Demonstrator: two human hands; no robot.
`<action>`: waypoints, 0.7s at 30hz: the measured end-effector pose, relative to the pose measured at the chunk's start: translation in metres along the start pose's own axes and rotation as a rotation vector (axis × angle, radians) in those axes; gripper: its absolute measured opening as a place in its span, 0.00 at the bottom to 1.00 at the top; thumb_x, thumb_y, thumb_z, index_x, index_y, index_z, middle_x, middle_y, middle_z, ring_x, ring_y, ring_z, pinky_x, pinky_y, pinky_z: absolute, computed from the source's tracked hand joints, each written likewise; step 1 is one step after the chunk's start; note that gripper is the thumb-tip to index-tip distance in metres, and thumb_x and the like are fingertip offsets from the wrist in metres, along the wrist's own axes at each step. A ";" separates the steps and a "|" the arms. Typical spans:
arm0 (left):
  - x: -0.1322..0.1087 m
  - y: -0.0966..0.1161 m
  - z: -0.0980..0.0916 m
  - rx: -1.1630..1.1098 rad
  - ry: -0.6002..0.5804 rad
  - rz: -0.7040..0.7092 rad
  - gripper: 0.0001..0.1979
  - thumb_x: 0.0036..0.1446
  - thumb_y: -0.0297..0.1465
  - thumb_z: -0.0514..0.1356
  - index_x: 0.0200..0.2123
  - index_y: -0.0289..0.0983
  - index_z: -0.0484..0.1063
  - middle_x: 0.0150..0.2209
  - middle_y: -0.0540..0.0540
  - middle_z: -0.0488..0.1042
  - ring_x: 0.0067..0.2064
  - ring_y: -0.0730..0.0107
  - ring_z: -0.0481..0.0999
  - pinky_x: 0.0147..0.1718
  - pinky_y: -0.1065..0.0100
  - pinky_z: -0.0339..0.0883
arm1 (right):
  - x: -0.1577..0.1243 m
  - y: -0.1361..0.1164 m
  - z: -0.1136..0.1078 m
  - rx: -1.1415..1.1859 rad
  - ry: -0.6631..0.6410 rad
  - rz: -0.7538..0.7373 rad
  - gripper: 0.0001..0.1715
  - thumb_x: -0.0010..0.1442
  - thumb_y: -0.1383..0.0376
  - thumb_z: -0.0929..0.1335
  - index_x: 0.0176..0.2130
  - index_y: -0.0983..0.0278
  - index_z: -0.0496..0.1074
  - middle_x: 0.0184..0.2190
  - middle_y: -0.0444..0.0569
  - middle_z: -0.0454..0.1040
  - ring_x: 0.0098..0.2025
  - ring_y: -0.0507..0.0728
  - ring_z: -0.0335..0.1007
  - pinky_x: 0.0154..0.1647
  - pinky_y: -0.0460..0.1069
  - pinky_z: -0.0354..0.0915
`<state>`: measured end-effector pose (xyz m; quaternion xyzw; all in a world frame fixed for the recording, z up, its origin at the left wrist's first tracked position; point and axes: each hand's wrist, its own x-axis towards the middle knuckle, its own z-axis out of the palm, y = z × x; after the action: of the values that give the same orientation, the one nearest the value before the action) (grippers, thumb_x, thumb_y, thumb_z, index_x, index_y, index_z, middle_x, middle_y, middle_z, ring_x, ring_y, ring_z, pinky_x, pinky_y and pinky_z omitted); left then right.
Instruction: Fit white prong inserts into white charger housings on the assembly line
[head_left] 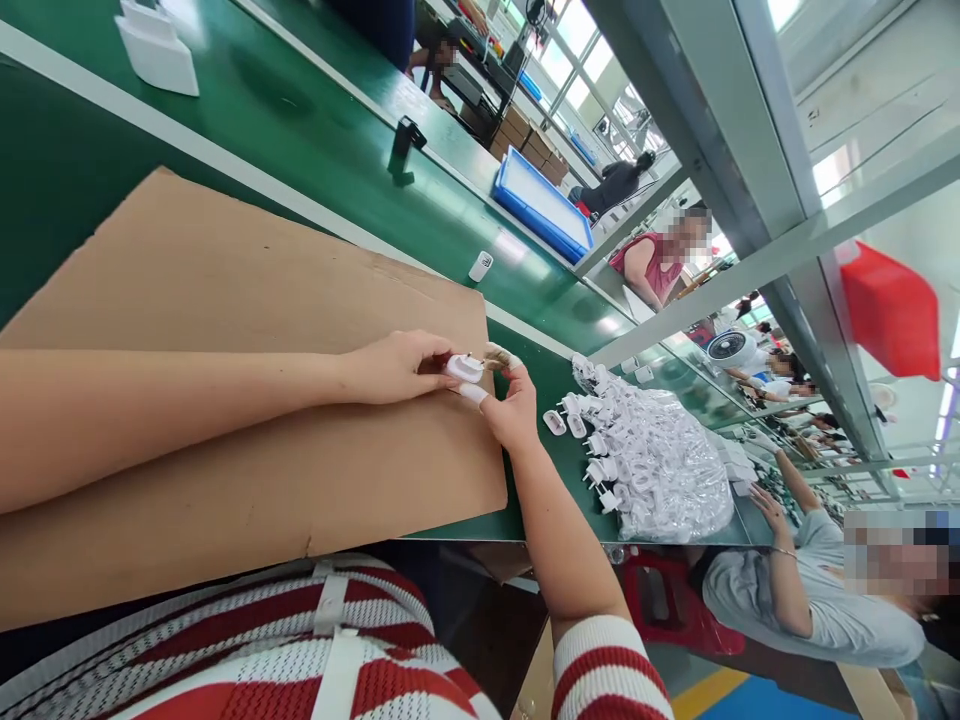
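1. Step in hand: both hands are on one white plug (465, 368), held above the cardboard sheet (247, 290) near its right-hand end; this looks like close handling or checking of a single piece.
2. Left grip: the left hand (397, 368) pinches the plug's body narrowly between thumb and fingers.
3. Right grip: the right hand (511, 400) closes about the pin side, its white-covered thumb against the plug and a bent finger near the metal pins; whether that finger touches them I cannot tell.
4. Next move: it seems to call for keeping the left pinch steady while the right fingers work around the pins without bending them.
5. Left pose: the forearm reaches straight across over the cardboard sheet, palm turned down.
6. Right pose: the forearm rises from a striped cuff (611, 670), passing just outside the cardboard sheet's near right corner, wrist bent inward.
7. Around: a bagged pile of plugs (660, 460) lies on the green tabletop (60, 140) past the cardboard sheet's right-hand end, with loose plugs (555, 422) between.
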<state>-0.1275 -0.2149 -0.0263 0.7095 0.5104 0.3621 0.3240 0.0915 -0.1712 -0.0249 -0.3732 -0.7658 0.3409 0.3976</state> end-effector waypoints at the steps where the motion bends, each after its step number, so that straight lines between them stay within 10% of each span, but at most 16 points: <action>1: 0.000 -0.002 0.001 -0.067 -0.009 -0.032 0.30 0.54 0.55 0.60 0.50 0.40 0.77 0.49 0.43 0.81 0.51 0.51 0.79 0.53 0.57 0.72 | 0.000 0.000 -0.004 -0.014 -0.011 -0.003 0.40 0.51 0.50 0.79 0.59 0.59 0.73 0.59 0.53 0.75 0.58 0.62 0.73 0.66 0.60 0.66; 10: -0.016 0.030 -0.005 -0.694 -0.188 -0.135 0.31 0.57 0.55 0.67 0.57 0.42 0.76 0.56 0.40 0.80 0.59 0.50 0.78 0.61 0.52 0.73 | -0.012 -0.020 -0.009 0.051 -0.132 -0.114 0.45 0.52 0.50 0.81 0.63 0.57 0.69 0.62 0.55 0.74 0.63 0.63 0.72 0.69 0.60 0.65; 21: -0.019 0.042 -0.008 -0.667 -0.242 -0.143 0.30 0.57 0.59 0.64 0.51 0.45 0.83 0.49 0.43 0.83 0.55 0.48 0.80 0.56 0.54 0.76 | -0.021 -0.042 -0.009 -0.050 -0.021 -0.343 0.28 0.58 0.59 0.78 0.57 0.54 0.76 0.52 0.52 0.79 0.53 0.63 0.78 0.56 0.58 0.73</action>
<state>-0.1173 -0.2439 0.0095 0.5648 0.3705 0.3987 0.6203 0.0949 -0.2074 0.0064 -0.2433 -0.8306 0.2527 0.4325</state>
